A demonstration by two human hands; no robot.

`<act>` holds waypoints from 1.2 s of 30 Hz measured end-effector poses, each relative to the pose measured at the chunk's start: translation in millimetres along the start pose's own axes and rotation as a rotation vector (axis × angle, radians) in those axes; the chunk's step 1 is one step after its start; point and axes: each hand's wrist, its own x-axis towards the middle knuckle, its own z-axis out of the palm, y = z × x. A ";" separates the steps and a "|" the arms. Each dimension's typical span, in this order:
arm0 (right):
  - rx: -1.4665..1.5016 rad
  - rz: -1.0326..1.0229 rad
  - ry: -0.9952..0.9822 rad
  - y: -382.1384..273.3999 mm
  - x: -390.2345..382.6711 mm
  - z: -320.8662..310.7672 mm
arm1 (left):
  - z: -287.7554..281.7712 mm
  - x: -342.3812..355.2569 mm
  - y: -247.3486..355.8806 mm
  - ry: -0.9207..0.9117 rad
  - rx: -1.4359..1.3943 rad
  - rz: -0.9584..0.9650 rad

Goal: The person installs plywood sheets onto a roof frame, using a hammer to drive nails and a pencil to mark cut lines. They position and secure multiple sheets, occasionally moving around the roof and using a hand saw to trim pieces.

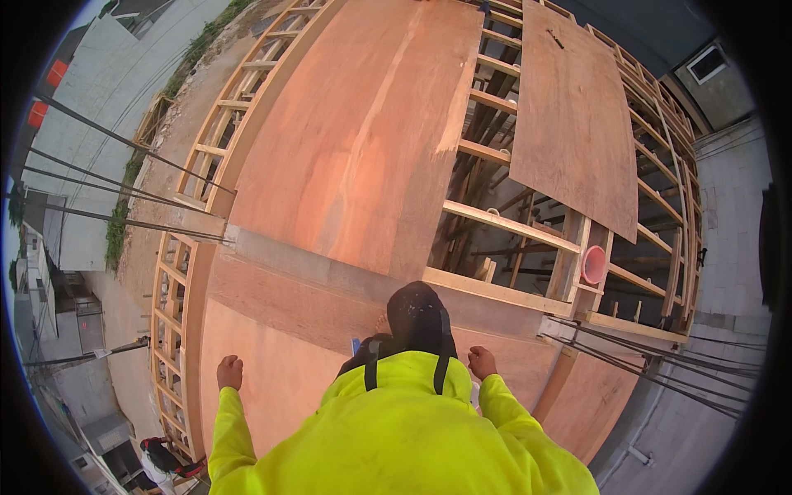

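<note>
My left hand (230, 372) hangs out to the left with curled fingers and nothing visible in it. Below it lies a pale plywood panel (272, 375). To the right, my right hand (482, 362) is also curled, near my body, above more plywood; I see nothing in it. Both arms wear bright yellow sleeves. Between the hands a dark-clothed knee (421, 322) rises ahead of my yellow top. Neither hand appears to touch the boards.
A large plywood deck (363, 148) spreads ahead. To its right, open gaps show between wooden joists (511, 224), beside a loose plywood sheet (577, 124) and a red round pipe end (593, 264). Rebar (124, 221) sticks out at both sides. Another person (165, 462) is at lower left.
</note>
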 end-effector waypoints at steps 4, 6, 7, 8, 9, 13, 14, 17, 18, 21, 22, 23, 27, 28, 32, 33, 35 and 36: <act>-0.242 0.047 -0.103 -41.8 25.3 -23.1 | 57.9 69.0 243.4 -0.242 -0.276 0.111; -0.311 0.068 -0.160 -56.3 62.3 -28.0 | 79.9 99.4 346.2 -0.324 -0.365 0.258; -0.341 0.078 -0.190 -57.8 84.0 -36.3 | 90.4 112.7 389.4 -0.355 -0.346 0.319; -0.369 0.072 -0.217 -72.6 119.1 -45.4 | 95.7 131.9 438.1 -0.370 -0.330 0.387; -0.357 0.163 -0.228 -103.0 147.5 -60.4 | 103.0 156.5 481.2 -0.387 -0.316 0.457; -0.233 0.120 -0.109 -157.4 272.3 -101.9 | 131.9 247.0 582.1 -0.449 -0.349 0.282; -0.008 0.164 -0.012 -233.4 311.7 -132.8 | 126.7 264.4 590.9 -0.439 -0.285 0.267; 0.012 0.098 0.027 -347.1 362.5 -215.5 | 136.9 315.1 617.4 -0.422 -0.216 0.217; -0.013 0.065 0.078 -384.2 380.6 -241.5 | 140.4 327.6 629.4 -0.400 -0.220 0.159; 0.029 0.002 0.211 -444.1 454.1 -291.0 | 155.6 356.0 659.7 -0.470 -0.152 0.036; 0.063 -0.002 0.245 -456.3 474.7 -300.5 | 154.8 352.7 684.6 -0.499 -0.157 -0.045; 0.006 -0.093 0.292 -477.3 496.0 -311.5 | 159.2 365.0 687.5 -0.546 -0.115 -0.078; 0.044 -0.126 0.372 -537.3 575.9 -334.6 | 191.3 450.0 668.8 -0.749 0.119 0.148; 0.039 -0.082 0.362 -545.5 593.7 -337.5 | 195.5 477.7 683.6 -0.788 0.187 0.205; 0.079 0.183 0.287 -565.7 644.7 -335.7 | 207.3 602.9 848.1 -0.730 0.337 0.165; 0.024 0.223 0.230 -577.8 644.2 -333.6 | 200.1 620.4 898.9 -0.603 0.231 0.100; 0.049 0.272 0.227 -595.7 679.6 -348.1 | 204.1 689.7 1022.5 -0.556 0.146 0.196; 0.137 0.295 0.226 -598.2 686.0 -344.7 | 191.5 714.7 1088.0 -0.534 0.108 0.243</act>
